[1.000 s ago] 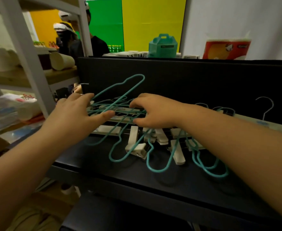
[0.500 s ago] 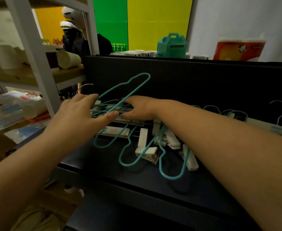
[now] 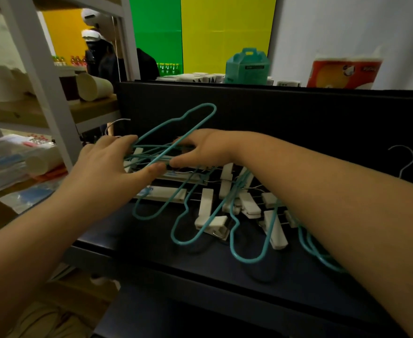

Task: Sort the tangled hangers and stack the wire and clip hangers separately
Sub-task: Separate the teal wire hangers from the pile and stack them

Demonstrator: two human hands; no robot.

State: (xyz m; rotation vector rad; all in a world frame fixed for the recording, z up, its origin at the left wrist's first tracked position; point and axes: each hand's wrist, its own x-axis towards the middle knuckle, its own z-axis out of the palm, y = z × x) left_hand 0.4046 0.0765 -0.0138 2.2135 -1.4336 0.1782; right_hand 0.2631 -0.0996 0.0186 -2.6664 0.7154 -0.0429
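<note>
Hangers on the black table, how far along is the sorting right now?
Barely started. Done: no separate stacks show. In hand: the left hand and right hand both grip the teal wire hangers at the tangle's top. Left: the white clip hangers lie threaded through teal wire on the black table.

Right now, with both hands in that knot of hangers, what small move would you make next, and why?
Probably lift the raised teal wire hanger slowly up and away. Both the left hand and the right hand are already on its lower wires, and its top loop stands above the pile, while the white clip hangers lie beneath, threaded through other teal loops that could snag.
</note>
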